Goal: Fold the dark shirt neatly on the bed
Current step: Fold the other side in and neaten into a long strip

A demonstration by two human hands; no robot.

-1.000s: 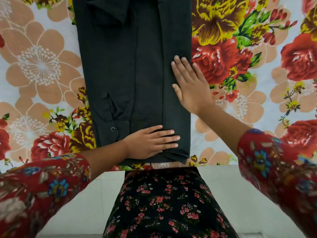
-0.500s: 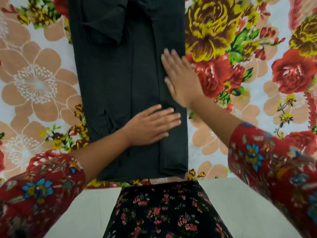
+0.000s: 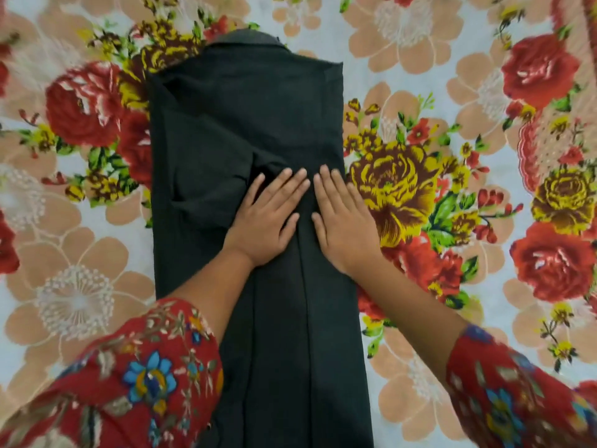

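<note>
Left hand (image 3: 268,218), right hand (image 3: 342,221) lay flat on shirt (image 3: 226,118), grips apart; should press bunched fold outward evenly before folding.

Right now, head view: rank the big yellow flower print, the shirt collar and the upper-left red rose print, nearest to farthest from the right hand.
1. The yellow flower print: beside the right hand, on its right.
2. The shirt collar: far end of the dark shirt, ahead and left.
3. The red rose print: past the shirt's left edge, upper left.
</note>
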